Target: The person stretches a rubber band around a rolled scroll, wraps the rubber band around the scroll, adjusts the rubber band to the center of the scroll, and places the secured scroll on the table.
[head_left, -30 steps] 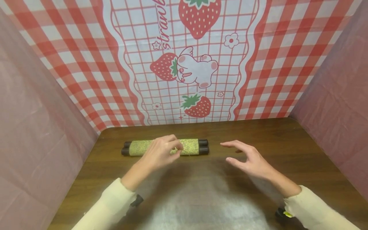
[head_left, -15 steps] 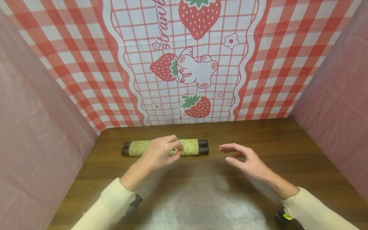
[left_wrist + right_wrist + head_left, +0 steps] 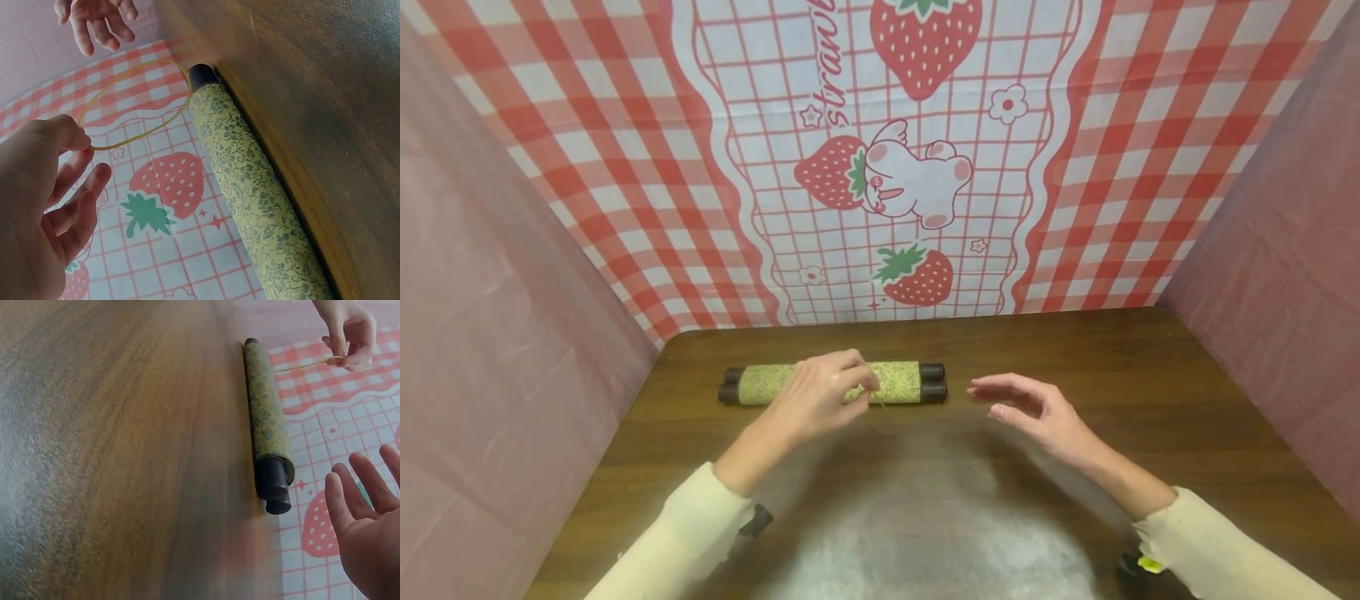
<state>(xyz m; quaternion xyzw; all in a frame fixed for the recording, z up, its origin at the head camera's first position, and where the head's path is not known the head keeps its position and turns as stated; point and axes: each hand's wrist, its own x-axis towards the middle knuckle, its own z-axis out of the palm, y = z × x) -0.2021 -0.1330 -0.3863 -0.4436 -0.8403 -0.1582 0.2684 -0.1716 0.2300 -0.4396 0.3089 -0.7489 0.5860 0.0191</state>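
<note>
A yellow-green floral scroll (image 3: 898, 382), rolled up on two dark rods, lies lengthwise on the table. My left hand (image 3: 820, 396) is over its middle in the head view. Between thumb and forefinger it pinches a thin yellow rubber band (image 3: 119, 146), which hangs as a loose loop in the left wrist view. The loop overlaps the scroll's dark rod end (image 3: 201, 75) there. Off the scroll's right end, my right hand (image 3: 1052, 421) has its fingers extended and holds nothing; its palm shows in the right wrist view.
The brown wooden table (image 3: 1075, 342) spreads around the scroll. A red-checked cloth with strawberries (image 3: 917, 279) rises behind its back edge. Pink drapes (image 3: 497, 333) stand at both sides.
More of the rubber band shows below my left fingers than before. My right hand has shifted slightly left, towards the scroll. The scroll has stayed in place.
</note>
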